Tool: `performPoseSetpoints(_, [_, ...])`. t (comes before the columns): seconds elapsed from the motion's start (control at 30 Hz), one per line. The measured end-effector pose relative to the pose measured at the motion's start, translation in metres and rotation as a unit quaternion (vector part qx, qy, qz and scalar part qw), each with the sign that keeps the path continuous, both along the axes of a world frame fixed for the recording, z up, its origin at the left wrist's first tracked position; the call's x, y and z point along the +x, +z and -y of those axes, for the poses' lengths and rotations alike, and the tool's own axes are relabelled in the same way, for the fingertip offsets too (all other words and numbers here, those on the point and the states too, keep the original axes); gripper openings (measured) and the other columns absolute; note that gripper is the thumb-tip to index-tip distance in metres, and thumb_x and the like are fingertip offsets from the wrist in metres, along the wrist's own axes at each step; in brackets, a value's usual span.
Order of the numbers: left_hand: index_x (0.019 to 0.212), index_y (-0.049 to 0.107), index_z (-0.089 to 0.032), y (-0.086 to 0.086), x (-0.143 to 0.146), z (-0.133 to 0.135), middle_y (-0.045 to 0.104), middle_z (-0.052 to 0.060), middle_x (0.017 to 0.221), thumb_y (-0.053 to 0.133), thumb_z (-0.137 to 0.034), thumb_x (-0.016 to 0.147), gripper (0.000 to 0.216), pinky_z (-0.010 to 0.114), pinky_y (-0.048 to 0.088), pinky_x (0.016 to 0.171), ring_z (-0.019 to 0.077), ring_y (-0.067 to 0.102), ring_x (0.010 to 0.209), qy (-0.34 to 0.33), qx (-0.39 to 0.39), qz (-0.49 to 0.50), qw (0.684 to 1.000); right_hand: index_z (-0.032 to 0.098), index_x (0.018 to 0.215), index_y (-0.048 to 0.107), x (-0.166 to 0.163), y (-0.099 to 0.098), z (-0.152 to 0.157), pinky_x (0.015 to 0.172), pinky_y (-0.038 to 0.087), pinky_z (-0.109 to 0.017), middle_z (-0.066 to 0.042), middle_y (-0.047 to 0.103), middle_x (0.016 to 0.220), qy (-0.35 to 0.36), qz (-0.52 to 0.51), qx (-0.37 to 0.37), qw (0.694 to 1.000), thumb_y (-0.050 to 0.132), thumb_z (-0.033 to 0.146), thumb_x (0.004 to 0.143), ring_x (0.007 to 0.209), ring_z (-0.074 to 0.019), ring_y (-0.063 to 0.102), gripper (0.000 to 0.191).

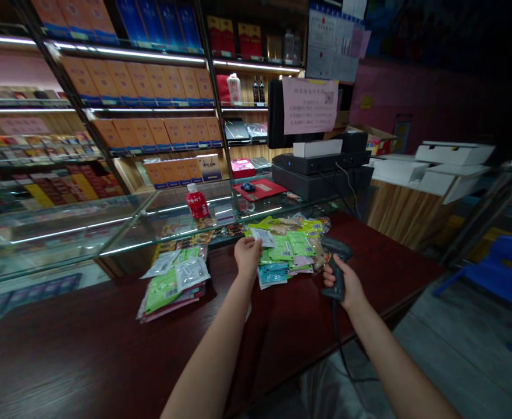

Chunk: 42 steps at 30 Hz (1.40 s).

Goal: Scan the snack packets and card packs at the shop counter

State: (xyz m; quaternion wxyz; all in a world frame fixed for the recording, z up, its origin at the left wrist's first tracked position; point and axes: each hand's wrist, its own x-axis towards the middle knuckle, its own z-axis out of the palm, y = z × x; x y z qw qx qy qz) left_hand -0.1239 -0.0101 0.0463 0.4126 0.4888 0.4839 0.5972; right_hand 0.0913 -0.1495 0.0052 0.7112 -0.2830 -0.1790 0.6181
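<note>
My left hand [247, 256] is closed on a small packet [262, 236], holding it up over a heap of green, yellow and blue snack packets [288, 250] on the dark red counter [107, 349]. In my right hand [343, 285] I grip a dark barcode scanner [335, 256] by its handle, its head pointing left toward the packet. The scanner's cable hangs down below the counter edge. A second pile of packets [175, 282] lies to the left of my left arm.
A glass display case [64, 227] runs behind the counter with a red-labelled bottle [197, 202] on it. A till and monitor [317, 157] stand at the back right. Shelves of boxes fill the wall. A blue chair [504, 273] stands at the right.
</note>
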Motion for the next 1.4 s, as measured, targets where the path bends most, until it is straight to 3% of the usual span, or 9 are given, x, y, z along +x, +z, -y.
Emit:
performPoseSetpoints(0.23, [0.078,0.071,-0.017,-0.008,-0.007,0.008,0.067,0.01,0.079,0.071,-0.032,0.067,0.019,0.036,0.045,0.081,0.0251,0.063,0.081,0.069,0.063,-0.279,0.956,0.019,0.087,0.056,-0.002,0.001,0.002,0.034,0.037,-0.014,0.007,0.05,0.054,0.006,0.0,0.0,1.0,0.077,0.036,0.07,0.039,-0.0053,0.04,0.032])
performPoseSetpoints(0.43, [0.105,0.069,-0.015,0.002,-0.019,0.026,0.066,0.011,0.093,0.058,-0.031,0.08,0.031,0.037,0.041,0.09,0.0251,0.059,0.094,0.074,0.072,-0.418,0.903,0.018,0.087,0.057,-0.002,-0.001,0.003,0.033,0.035,-0.012,0.007,0.05,0.053,-0.002,-0.001,-0.014,1.0,0.081,0.034,0.065,0.038,-0.0041,0.041,0.036])
performPoseSetpoints(0.53, [0.105,0.069,-0.018,0.015,-0.039,0.034,0.064,0.011,0.101,0.055,-0.031,0.082,0.029,0.037,0.039,0.091,0.0257,0.056,0.1,0.097,0.075,-0.467,0.876,0.017,0.087,0.057,-0.002,-0.002,0.005,0.033,0.036,-0.012,0.007,0.05,0.053,0.001,0.0,-0.018,1.0,0.083,0.032,0.063,0.039,-0.0037,0.041,0.039])
performPoseSetpoints(0.7, [0.105,0.067,-0.019,0.033,-0.092,0.045,0.06,0.014,0.107,0.053,-0.033,0.083,0.029,0.041,0.037,0.092,0.0316,0.051,0.108,0.204,0.031,-0.56,0.802,0.017,0.085,0.057,-0.002,-0.002,0.008,0.033,0.036,-0.012,0.006,0.051,0.054,0.009,0.003,-0.018,1.0,0.082,0.031,0.064,0.039,-0.0037,0.042,0.035])
performPoseSetpoints(0.87, [0.105,0.063,-0.012,0.033,-0.132,0.051,0.057,0.022,0.112,0.057,-0.043,0.079,0.041,0.047,0.036,0.088,0.0382,0.048,0.111,0.28,-0.073,-0.607,0.74,0.016,0.087,0.057,-0.002,-0.002,0.009,0.034,0.037,-0.012,0.006,0.05,0.054,0.009,0.006,-0.02,1.0,0.083,0.03,0.062,0.04,-0.0038,0.043,0.038])
performPoseSetpoints(1.2, [0.113,0.056,-0.012,0.029,-0.139,0.049,0.059,0.024,0.112,0.06,-0.05,0.077,0.052,0.05,0.032,0.087,0.0399,0.049,0.109,0.277,-0.105,-0.609,0.736,0.014,0.086,0.058,-0.002,-0.002,0.009,0.034,0.038,-0.013,0.005,0.051,0.055,0.003,-0.009,-0.024,1.0,0.081,0.027,0.064,0.04,-0.0043,0.043,0.034])
performPoseSetpoints(1.4, [0.115,0.054,-0.015,0.032,-0.139,0.045,0.058,0.021,0.113,0.068,-0.041,0.072,0.052,0.048,0.038,0.087,0.038,0.053,0.107,0.276,-0.095,-0.578,0.762,0.015,0.085,0.058,-0.003,-0.001,0.009,0.033,0.037,-0.013,0.005,0.05,0.053,-0.001,-0.012,-0.022,1.0,0.077,0.026,0.068,0.039,-0.0048,0.043,0.028])
